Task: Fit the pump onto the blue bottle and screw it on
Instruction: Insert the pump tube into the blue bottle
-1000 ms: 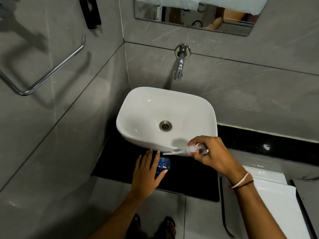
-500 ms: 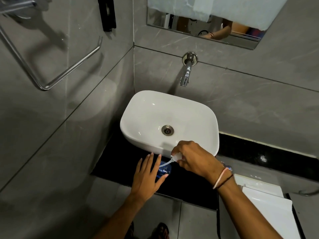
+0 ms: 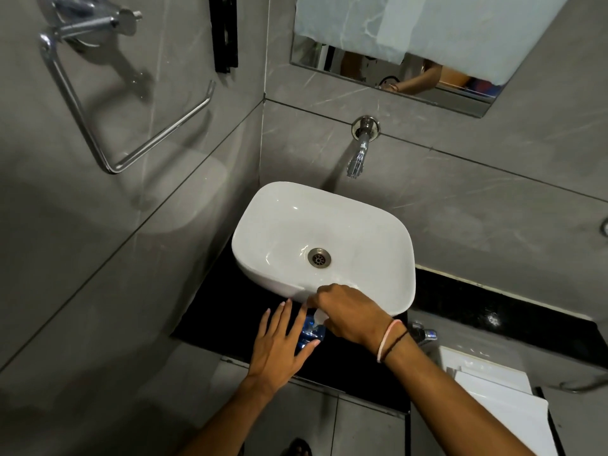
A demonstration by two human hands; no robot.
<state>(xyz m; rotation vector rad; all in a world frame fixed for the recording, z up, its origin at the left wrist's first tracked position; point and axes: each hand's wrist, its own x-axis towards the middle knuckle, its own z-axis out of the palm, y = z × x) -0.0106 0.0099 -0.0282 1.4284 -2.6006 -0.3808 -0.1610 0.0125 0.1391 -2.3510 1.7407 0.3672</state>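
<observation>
Now: left hand (image 3: 279, 347) grip wraps blue bottle (image 3: 311, 330); right hand (image 3: 348, 312) grip clamps white pump (image 3: 319, 314) atop bottle.

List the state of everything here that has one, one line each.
Tap: off, no water running.
Basin: empty, drain open.
Bottle: upright on the black counter, steadied by the left hand.
Pump: at the bottle's neck, gripped by the right hand; whether it is threaded is hidden.
Towel ring: empty.
</observation>
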